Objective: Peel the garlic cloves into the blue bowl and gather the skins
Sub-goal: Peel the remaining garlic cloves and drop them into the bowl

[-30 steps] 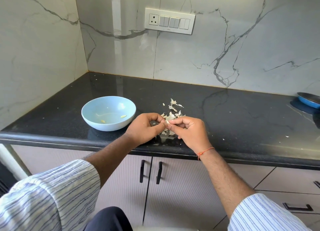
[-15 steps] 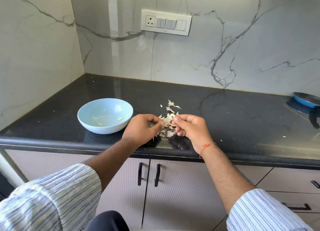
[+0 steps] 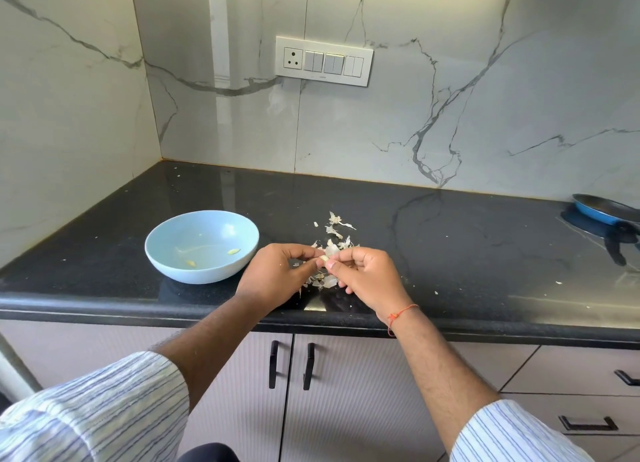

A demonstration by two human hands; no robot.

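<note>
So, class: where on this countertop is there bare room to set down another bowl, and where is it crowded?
Bare stretches: behind the blue bowl toward the corner, and between the garlic skins and the blue pan. Crowded: the front edge, where the left hand and right hand pinch a garlic clove over the skins.

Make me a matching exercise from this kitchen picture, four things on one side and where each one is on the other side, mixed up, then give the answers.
Things:
1. blue bowl
2. garlic clove
3. garlic skins
4. switch panel

Places:
A. on the marble wall
B. pinched between the left hand and right hand
C. loose on the black counter, behind and under the hands
D. on the counter, left of the hands

Pairs: 1-D, 2-B, 3-C, 4-A
</note>
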